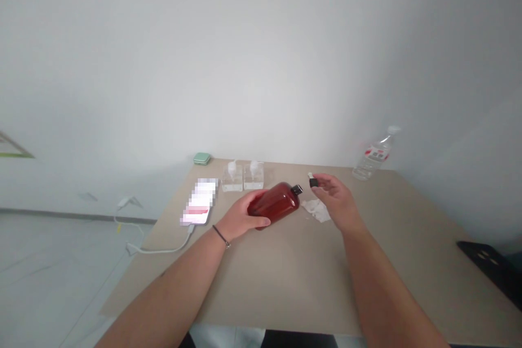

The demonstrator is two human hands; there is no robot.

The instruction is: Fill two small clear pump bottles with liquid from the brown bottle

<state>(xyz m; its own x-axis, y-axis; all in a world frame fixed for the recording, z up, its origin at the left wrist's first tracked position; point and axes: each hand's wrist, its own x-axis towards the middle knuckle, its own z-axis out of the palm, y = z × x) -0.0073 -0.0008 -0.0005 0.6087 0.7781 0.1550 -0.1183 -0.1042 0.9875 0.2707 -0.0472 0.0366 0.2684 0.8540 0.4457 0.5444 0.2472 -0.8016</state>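
My left hand (240,217) is wrapped round a dark red, glossy bottle (278,204), tilted with its neck up and to the right. A black collar with a pale, shiny end (297,190) sits on the neck. Between the thumb and fingers of my right hand (336,198) is a small black cap (313,182) with a whitish tip on top. A short gap separates this cap from the bottle's neck. Crumpled white tissue (318,210) lies on the table below my right hand.
Two clear pump bottles (232,178) (254,176) stand near the wall. To their left are a green case (202,159) and a lit phone (199,201) with a white cable (163,251). A water bottle (373,156) stands back right; a black object (489,269) lies at the table's (285,283) right edge.
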